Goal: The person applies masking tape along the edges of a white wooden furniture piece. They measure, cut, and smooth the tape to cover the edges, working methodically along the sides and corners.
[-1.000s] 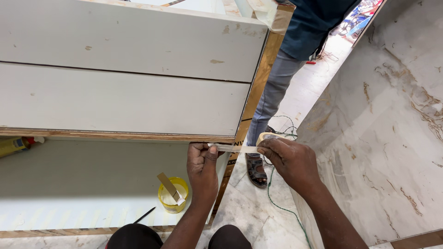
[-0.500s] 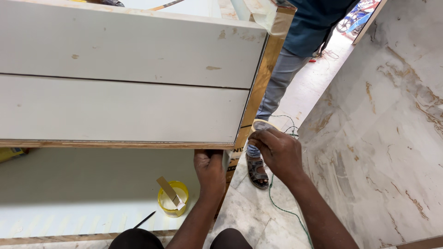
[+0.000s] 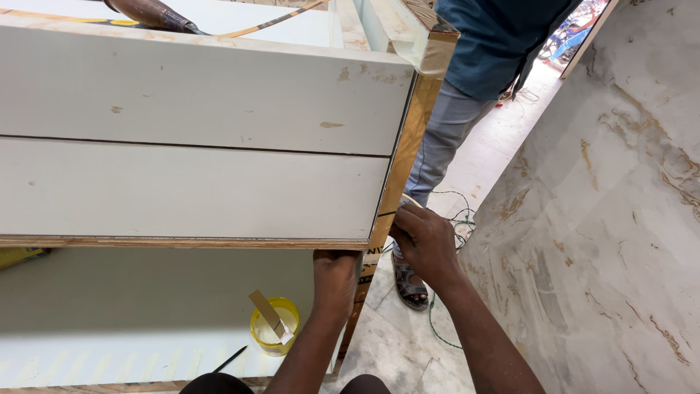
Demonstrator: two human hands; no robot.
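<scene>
The left hand curls up under the bottom edge of the white cabinet, at six o'clock of its corner, its grip closed on that plywood lip. The right hand presses a thin pale strip against the brown side edge, fingers pinched narrow on it. The strip looks light, bendy and easily creased, best held near its end. A yellow tub sits below; another person's leg stands at one o'clock.
</scene>
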